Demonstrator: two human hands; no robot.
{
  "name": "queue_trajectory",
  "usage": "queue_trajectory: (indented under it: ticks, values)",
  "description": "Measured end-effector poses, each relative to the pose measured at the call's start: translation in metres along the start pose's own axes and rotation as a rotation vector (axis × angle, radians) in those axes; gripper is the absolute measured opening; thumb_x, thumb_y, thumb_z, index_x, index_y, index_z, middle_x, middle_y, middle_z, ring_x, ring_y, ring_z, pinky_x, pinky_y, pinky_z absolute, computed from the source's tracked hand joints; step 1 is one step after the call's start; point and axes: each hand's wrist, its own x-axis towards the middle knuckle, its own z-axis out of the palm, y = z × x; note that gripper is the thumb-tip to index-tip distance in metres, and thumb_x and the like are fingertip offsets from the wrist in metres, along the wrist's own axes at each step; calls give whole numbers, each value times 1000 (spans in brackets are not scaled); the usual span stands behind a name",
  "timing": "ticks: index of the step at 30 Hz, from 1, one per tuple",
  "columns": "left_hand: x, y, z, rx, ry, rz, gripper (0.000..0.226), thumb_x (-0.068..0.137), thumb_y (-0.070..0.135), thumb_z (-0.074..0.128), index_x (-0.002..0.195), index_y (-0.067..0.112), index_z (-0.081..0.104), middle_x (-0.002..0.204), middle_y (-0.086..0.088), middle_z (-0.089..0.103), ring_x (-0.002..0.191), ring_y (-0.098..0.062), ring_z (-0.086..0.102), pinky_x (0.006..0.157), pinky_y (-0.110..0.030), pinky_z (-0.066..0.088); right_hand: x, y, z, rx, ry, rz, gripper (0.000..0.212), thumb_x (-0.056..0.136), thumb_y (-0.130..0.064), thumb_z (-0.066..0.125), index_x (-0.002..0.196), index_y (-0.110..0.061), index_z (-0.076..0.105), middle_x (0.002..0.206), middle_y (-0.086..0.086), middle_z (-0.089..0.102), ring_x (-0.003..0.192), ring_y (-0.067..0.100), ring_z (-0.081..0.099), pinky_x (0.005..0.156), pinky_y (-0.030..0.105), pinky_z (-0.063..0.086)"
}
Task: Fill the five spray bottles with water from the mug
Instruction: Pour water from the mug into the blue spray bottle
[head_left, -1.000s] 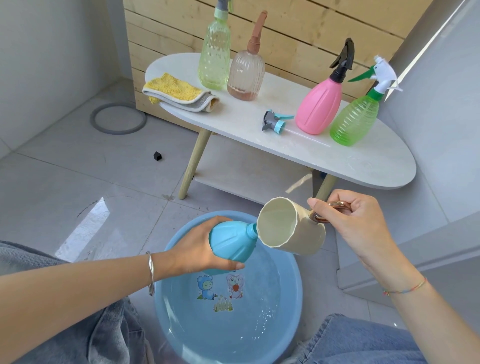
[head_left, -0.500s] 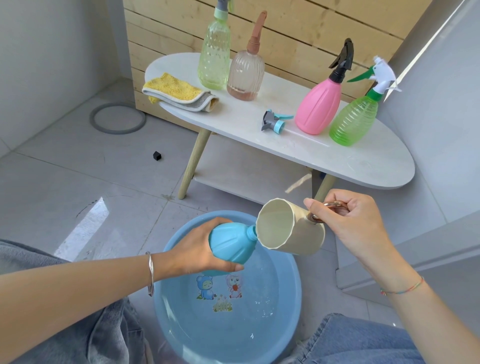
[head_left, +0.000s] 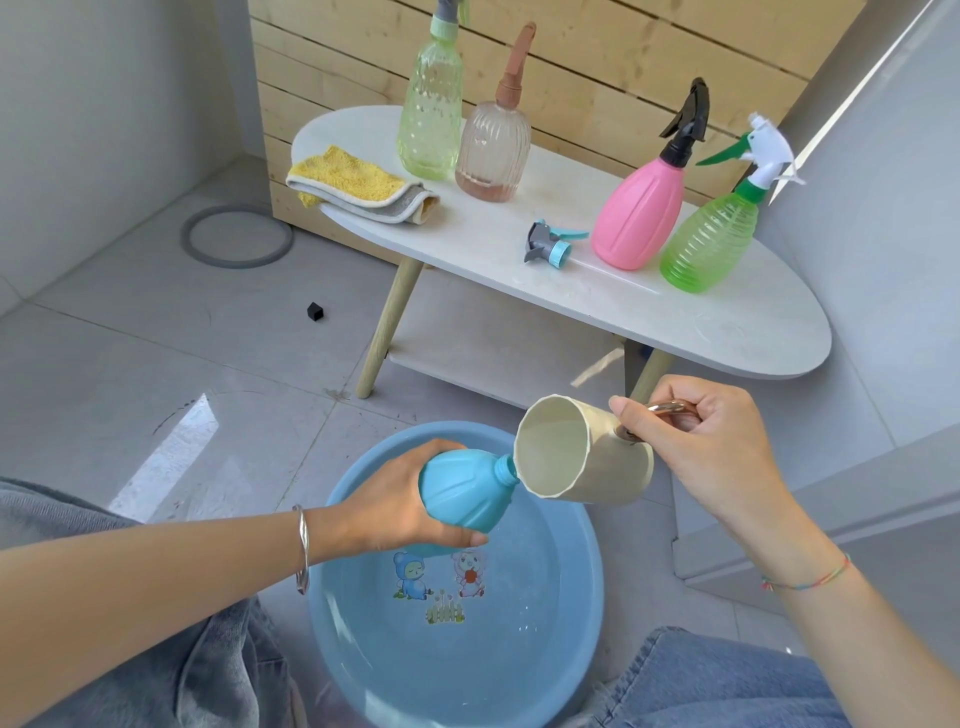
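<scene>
My left hand (head_left: 395, 506) grips a blue bottle (head_left: 465, 488) without its sprayer, tilted with its open neck to the right, above the blue basin (head_left: 587, 571). My right hand (head_left: 711, 447) holds the cream mug (head_left: 582, 457) by its metal handle, tipped on its side, its rim touching the bottle's neck. The blue bottle's spray head (head_left: 550, 248) lies on the white table (head_left: 727, 322). Standing on that table are a tall green bottle (head_left: 431, 109), a clear ribbed bottle (head_left: 493, 145), a pink bottle (head_left: 641, 208) and a green bottle (head_left: 711, 239).
The basin holds water and sits on the floor between my knees. A folded yellow cloth (head_left: 358, 184) lies at the table's left end. A grey ring (head_left: 236, 236) and a small black cube (head_left: 315, 310) lie on the tiled floor. A grey ledge (head_left: 831, 499) runs on the right.
Both hands have barely moved; the mug stays tipped against the blue bottle's neck, shifted slightly up.
</scene>
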Motion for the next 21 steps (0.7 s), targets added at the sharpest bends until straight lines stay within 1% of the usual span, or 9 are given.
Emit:
queue_trajectory:
  ticks: [2, 5, 11, 19, 21]
  values:
    - [0, 0, 0, -2, 1, -7, 75, 56, 45, 93, 117, 41, 51, 109, 22, 59, 100, 8, 56, 82, -17, 50, 1, 0, -1, 14, 0, -9, 41, 80, -21, 75, 58, 6, 53, 57, 26, 50, 49, 10, 30, 47, 19, 23]
    - [0, -1, 0, -10, 2, -13, 74, 56, 44, 93, 118, 40, 51, 109, 22, 60, 99, 10, 55, 78, -12, 48, 1, 0, -2, 10, 8, -28, 41, 80, -18, 75, 58, 8, 53, 47, 8, 40, 45, 8, 28, 45, 15, 22]
    - [0, -1, 0, -17, -3, -20, 74, 56, 44, 93, 117, 41, 51, 109, 22, 59, 98, 10, 55, 76, -13, 48, 2, 1, -1, -12, 13, -58, 40, 80, -17, 76, 59, 9, 53, 45, -4, 35, 45, 8, 27, 45, 14, 21]
    - [-1, 1, 0, -17, -7, -26, 72, 57, 44, 93, 115, 43, 50, 108, 23, 59, 98, 10, 56, 77, -14, 49, 1, 3, 0, -11, 13, -86, 41, 80, -17, 76, 58, 5, 50, 49, -2, 36, 49, 9, 29, 48, 18, 22]
    - [-1, 1, 1, -18, -6, -27, 71, 57, 43, 93, 114, 43, 50, 108, 23, 59, 98, 10, 55, 75, -12, 49, 1, 3, 0, -6, 8, -93, 41, 80, -18, 76, 58, 4, 49, 50, 4, 37, 51, 9, 30, 49, 20, 23]
